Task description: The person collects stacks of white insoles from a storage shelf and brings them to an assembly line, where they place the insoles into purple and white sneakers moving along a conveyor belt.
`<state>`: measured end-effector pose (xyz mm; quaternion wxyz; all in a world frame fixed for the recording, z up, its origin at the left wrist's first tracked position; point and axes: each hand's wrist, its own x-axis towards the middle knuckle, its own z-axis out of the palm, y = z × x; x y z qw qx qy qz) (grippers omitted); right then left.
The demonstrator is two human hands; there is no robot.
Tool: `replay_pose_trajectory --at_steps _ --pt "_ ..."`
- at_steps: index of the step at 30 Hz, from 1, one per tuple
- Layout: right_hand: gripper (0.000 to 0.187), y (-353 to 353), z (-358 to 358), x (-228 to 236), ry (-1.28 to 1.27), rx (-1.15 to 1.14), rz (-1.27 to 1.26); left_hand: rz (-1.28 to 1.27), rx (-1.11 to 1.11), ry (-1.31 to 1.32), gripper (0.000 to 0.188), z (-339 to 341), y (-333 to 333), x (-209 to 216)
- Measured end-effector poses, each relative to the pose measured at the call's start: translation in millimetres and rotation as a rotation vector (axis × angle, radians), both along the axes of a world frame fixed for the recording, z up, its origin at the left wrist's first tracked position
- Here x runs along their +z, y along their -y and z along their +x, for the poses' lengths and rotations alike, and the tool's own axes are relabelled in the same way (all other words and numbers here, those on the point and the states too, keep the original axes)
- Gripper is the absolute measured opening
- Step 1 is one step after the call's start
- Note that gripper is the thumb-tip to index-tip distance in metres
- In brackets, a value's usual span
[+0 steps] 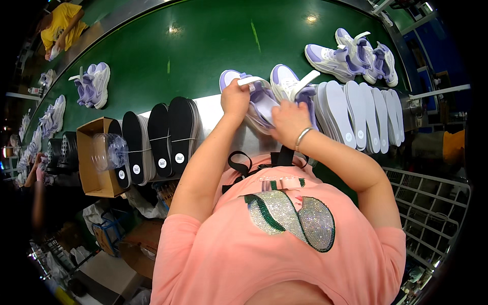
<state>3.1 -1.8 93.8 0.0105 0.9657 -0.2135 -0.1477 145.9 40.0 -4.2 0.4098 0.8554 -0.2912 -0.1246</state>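
Two lavender-and-white sneakers stand side by side on the metal edge in front of me, toes pointing away. My left hand has its fingers wrapped round the side of the left sneaker, by its raised white tongue strap. At that shoe's collar, on the heel side, is my right hand, its fingers bent and slightly blurred. Whatever lies between those fingers is hidden. The right sneaker sits just beyond my right hand, its pale strap sticking up to the right.
Stacks of black insoles stand left of the shoes, white insoles right. A cardboard box holds clear plastic. More sneakers rest on the green conveyor belt, at the far right and left. A person in yellow works across it.
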Motion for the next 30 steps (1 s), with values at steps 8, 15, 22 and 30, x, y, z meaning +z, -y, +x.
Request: replay_pose_trajectory --at_steps 8,15,22,30 --pt "0.011 9.7 5.8 -7.4 0.04 0.236 0.027 -0.193 -0.214 -0.083 0.024 -11.0 -4.2 -0.2" --pt "0.013 19.0 25.1 -49.0 -0.018 0.104 0.215 -0.305 -0.226 -0.24 0.034 -20.6 -7.6 -4.9" --pt "0.023 41.0 62.8 -91.1 -0.49 0.2 0.335 -0.322 -0.22 -0.214 0.032 -25.0 -7.4 2.3" --pt "0.027 24.8 43.8 -67.9 -0.224 0.071 0.181 -0.333 -0.253 -0.172 0.03 -25.6 -8.7 1.9"
